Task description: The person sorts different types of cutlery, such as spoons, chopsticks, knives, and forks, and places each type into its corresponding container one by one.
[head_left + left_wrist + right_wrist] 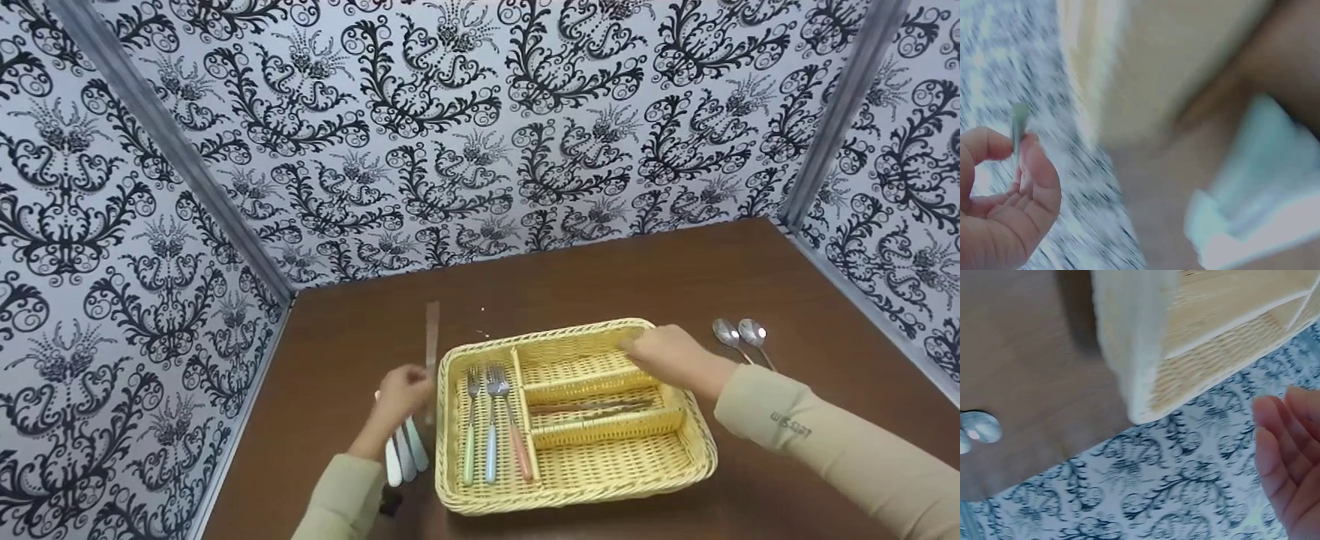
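A: Quick rundown pls. Where's the left hand (pixel 401 390)?

B: Just left of the yellow woven cutlery basket (pixel 694 454), above the brown wooden counter (pixel 750 277). It pinches a table knife w/ a long steel blade (pixel 432 334), thumb and fingers curled round it, blade pointing up and away toward the back wall. Knife's blurred. In the left wrist view the fingers (pixel 1039 169) pinch a thin greyish bit of it (pixel 1018 132); rest of that view is smeared.

A: Anything under that hand?

B: Yes, a small bunch of pale-handled knives (pixel 405 457) lying on the counter just beside the basket's left wall, partly hidden by the hand and sleeve.

A: Right hand (pixel 667 356)?

B: Over the basket's far right part, at the rear rim. Fingers look relaxed, grasping nothing I can see; whether it touches the rim, can't tell. Right wrist view shows straight fingers (pixel 1286 455) and a basket corner (pixel 1140 382).

A: Inside the basket?

B: Left long compartment: three forks w/ pastel handles, green, blue, pink (pixel 491 435), tines toward the back. Middle cross slot has some dark cutlery (pixel 592 407), too dim to name.

A: Outside it?

B: Two shiny steel spoons (pixel 739 334) on the counter, right of the basket, side by side, near the right sleeve (pixel 825 442). Black-and-white patterned walls (pixel 480 120) on 3 sides.
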A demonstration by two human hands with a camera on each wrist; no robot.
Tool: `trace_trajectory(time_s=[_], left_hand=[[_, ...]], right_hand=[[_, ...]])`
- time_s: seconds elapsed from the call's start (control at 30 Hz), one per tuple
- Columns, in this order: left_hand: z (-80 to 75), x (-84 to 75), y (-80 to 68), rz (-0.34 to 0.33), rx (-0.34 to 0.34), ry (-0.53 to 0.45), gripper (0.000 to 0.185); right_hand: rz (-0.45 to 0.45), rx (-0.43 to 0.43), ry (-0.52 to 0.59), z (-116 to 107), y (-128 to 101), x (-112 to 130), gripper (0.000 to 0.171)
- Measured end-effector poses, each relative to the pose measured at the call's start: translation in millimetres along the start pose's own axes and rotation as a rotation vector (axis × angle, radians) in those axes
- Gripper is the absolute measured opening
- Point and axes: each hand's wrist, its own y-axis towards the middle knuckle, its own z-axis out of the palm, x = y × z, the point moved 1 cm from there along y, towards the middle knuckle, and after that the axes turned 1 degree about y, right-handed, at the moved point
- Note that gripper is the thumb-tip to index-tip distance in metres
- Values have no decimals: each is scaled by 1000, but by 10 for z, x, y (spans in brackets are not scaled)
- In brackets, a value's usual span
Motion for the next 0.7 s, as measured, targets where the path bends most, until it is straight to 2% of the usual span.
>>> trace_trajectory(time_s=[0.1,0.17,0.23,0.3,0.37,0.5,0.6,0.7], left_hand=[[208,-305,-48,68,153,-84,17],[364,-456,-91,60,296,-185,17],[500,-575,-138,56,424,-260,20],[620,-666,-179,24,510,-332,23],[717,-741,-208,-17,563,-395,25],[837,-857,-245,-106,614,-485,18],[877,-910,-252,-135,644,-522,8],[890,-925,-254,-133,673,-552,4]], right_hand=[[-140,-209,-35,23,109,129,10],[-214,-300,-31,25,182,221,15],[-266,-346,-16,13,247,312,20],[-315,-360,-3,7,301,393,22],[-354,-361,-3,-3,334,461,21],[-394,-367,-31,-29,352,540,21],[-400,-372,-39,-34,342,555,19],[-412,-368,-26,-8,334,554,17]])
